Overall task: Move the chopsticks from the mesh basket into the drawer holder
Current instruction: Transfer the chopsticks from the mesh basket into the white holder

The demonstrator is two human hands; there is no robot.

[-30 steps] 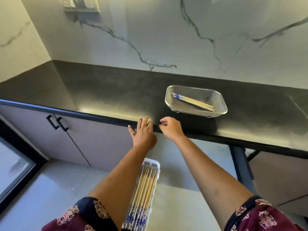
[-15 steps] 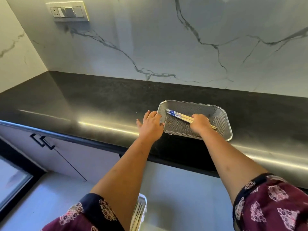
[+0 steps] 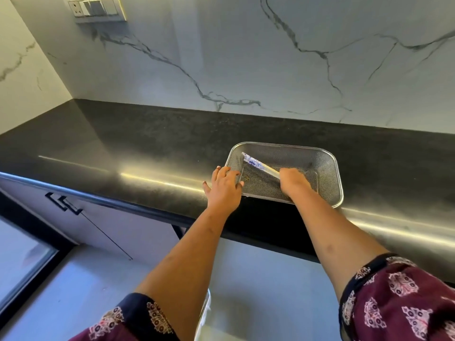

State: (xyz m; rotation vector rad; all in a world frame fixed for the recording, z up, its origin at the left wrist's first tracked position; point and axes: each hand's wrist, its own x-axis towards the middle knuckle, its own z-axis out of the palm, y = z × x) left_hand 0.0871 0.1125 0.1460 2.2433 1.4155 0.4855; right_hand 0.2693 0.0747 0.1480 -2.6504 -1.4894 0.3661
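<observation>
A metal mesh basket [image 3: 327, 163] stands on the black countertop [image 3: 138, 148]. Inside it, my right hand [image 3: 294, 182] grips wooden chopsticks [image 3: 256, 164] with blue-patterned ends; those ends stick up and to the left, toward the basket's left wall. My left hand [image 3: 225, 187] rests on the basket's left rim, fingers curled over the edge. Only a white sliver of the drawer holder [image 3: 205, 308] shows at the bottom, between my arms; its contents are hidden.
A marble backsplash rises behind the counter, with a switch plate [image 3: 98, 8] at the top left. White cabinet doors with black handles [image 3: 65, 204] sit below the counter at left. A dark-framed glass panel [image 3: 22, 262] is at the lower left.
The view has tilted up. My right hand has closed around the chopsticks and raised their blue ends off the basket floor. My left hand has moved onto the basket's left rim.
</observation>
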